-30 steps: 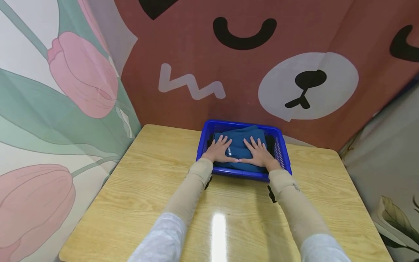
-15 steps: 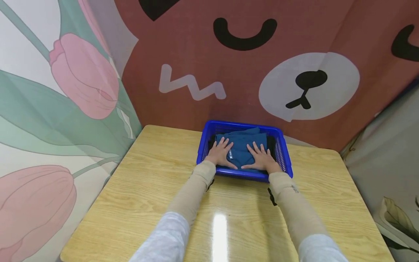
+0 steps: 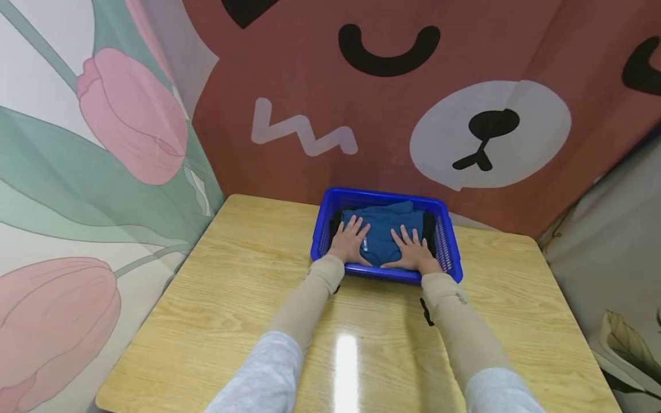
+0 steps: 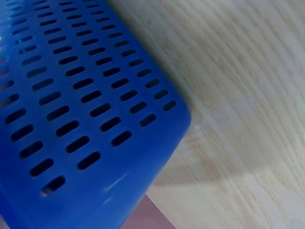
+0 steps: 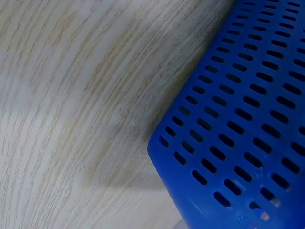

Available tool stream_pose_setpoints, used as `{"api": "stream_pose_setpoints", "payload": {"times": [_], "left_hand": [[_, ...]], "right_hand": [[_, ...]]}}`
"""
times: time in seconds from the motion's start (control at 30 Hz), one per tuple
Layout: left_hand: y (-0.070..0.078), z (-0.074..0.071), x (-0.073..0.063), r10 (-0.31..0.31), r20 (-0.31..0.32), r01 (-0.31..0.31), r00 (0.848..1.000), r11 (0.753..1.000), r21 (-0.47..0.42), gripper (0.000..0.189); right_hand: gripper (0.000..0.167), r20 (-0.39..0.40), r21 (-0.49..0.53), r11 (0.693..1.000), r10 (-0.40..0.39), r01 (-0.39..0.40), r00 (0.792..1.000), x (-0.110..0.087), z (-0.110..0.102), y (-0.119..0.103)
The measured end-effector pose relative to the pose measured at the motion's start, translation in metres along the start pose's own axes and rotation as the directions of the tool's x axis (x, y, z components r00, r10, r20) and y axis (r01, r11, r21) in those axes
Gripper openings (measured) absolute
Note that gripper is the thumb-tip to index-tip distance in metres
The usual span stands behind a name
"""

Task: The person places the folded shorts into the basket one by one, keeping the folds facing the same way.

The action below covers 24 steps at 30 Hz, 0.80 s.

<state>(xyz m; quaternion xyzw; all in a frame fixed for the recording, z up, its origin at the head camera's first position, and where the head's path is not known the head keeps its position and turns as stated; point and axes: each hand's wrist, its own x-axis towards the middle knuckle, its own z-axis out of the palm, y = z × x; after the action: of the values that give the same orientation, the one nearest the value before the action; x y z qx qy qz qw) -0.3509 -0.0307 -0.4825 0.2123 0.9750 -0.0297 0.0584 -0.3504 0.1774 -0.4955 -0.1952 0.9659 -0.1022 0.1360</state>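
Note:
A folded dark-teal garment [image 3: 384,229] with a small white mark lies inside a blue plastic basket [image 3: 321,229], on top of black cloth [image 3: 428,232]. My left hand [image 3: 348,241] rests on the garment's left part with its fingers spread. On the right part lies my right hand [image 3: 412,251], fingers also spread and the thumb pointing inward. Both palms are at the basket's near side. In the left wrist view only the slotted basket wall [image 4: 102,90] and the table show; the right wrist view likewise has the basket wall [image 5: 238,119], with no hand clearly visible.
The basket stands at the back of a light wooden table [image 3: 248,275], close to a brown curtain [image 3: 289,178] with a bear print. A tulip-print curtain [image 3: 134,115] hangs on the left, and a pale cloth [image 3: 609,241] hangs on the right.
Both hands have slid slightly toward the near side of the basket, and the thumbs have moved apart a little. More of the garment shows at its far part.

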Motion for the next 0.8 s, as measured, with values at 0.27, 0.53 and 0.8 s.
{"api": "stream_pose_setpoints", "payload": {"times": [0.27,0.53,0.8], "left_hand": [[0.0019,0.0054,-0.0001,0.001,-0.029,-0.002,1.000,0.999,-0.037,0.109],[0.0026,0.0074,-0.0023,-0.011,0.010,0.012,1.000,0.988,-0.151,0.108],[0.0034,0.0076,-0.0003,-0.005,-0.047,-0.001,0.999,0.994,-0.106,0.106]], "right_hand": [[0.107,0.031,-0.019,0.999,0.029,-0.028,0.999,0.0042,0.0058,0.0017],[0.105,0.090,-0.005,0.999,0.042,-0.041,0.995,0.0051,0.0102,0.0030],[0.102,0.065,-0.021,0.999,0.041,-0.039,0.997,0.0059,0.0065,0.0039]]}}
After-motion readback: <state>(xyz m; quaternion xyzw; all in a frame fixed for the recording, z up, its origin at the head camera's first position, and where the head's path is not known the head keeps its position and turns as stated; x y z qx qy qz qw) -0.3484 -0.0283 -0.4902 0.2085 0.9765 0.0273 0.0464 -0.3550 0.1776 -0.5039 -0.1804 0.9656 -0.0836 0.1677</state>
